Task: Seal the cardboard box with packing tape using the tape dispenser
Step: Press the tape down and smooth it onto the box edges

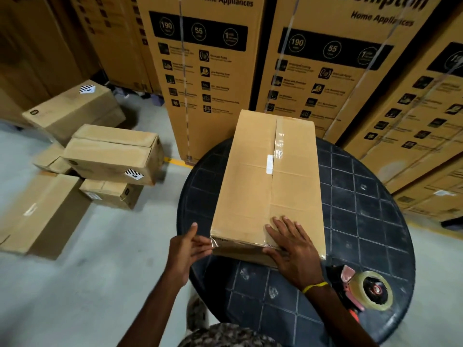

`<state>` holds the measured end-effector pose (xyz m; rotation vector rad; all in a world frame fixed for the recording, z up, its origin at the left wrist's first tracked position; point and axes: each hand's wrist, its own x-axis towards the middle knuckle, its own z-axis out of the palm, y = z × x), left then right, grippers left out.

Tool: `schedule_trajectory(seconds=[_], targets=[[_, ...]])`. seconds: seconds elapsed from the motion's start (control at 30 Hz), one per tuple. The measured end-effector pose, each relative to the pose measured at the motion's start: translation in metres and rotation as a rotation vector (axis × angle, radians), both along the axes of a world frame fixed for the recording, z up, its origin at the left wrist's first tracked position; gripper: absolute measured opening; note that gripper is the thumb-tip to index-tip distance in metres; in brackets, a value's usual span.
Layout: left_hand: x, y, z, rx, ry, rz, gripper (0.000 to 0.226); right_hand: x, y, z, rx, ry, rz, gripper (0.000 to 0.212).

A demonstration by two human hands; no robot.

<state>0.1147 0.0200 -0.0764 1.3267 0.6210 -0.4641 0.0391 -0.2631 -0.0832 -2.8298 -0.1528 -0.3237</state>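
Right hand (293,249), released, lies flat on the 6 o'clock end of long brown cardboard box (265,176); left hand (188,249), released, touches its 7 o'clock corner. Red tape dispenser (363,289) lies at 4 o'clock.

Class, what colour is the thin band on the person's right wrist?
Yellow; the thin band shows best in the head view.

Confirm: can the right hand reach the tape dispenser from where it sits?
Probably yes. The right hand lies flat on the box, and the tape dispenser sits on the table beside its wrist, nothing between.
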Motion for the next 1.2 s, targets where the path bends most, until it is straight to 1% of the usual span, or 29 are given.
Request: schedule_trajectory(seconds=[0.13,0.27,0.33,0.43,0.53,0.63,0.77,0.83,0.97,1.1,1.2], targets=[[0.003,-0.002,0.000,0.042,-0.036,-0.009,0.057,-0.001,0.000,-0.002,0.024,-0.006,-0.003,0.057],[0.004,-0.011,0.008,-0.005,-0.024,-0.177,0.064,0.000,0.001,-0.003,0.038,0.001,-0.015,0.057],[0.001,-0.021,0.009,-0.007,-0.038,-0.187,0.066,-0.001,0.000,-0.003,0.038,0.006,-0.017,0.057],[-0.002,-0.024,0.006,-0.012,-0.072,-0.183,0.057,-0.002,0.000,-0.003,0.032,0.016,-0.018,0.058],[-0.004,-0.019,0.002,-0.015,-0.127,-0.243,0.045,-0.001,0.001,-0.003,0.034,0.018,-0.025,0.057],[-0.004,-0.016,0.000,-0.018,-0.196,-0.304,0.041,-0.002,0.001,-0.003,0.026,0.021,-0.027,0.057],[-0.002,-0.007,-0.008,0.008,-0.349,-0.416,0.019,-0.001,0.002,-0.003,0.020,0.030,-0.032,0.057],[0.001,-0.004,-0.011,0.089,-0.437,-0.472,0.016,-0.001,0.002,-0.003,0.016,0.028,-0.035,0.057],[0.007,0.000,-0.017,0.304,-0.628,-0.577,0.018,-0.001,0.003,-0.004,0.005,0.033,-0.035,0.058],[0.013,0.004,-0.024,0.463,-0.813,-0.675,0.034,-0.001,0.002,-0.004,-0.002,0.015,-0.039,0.057],[0.026,0.011,-0.021,0.666,-0.998,-0.684,0.041,-0.003,0.003,-0.005,0.006,-0.018,-0.038,0.058]])
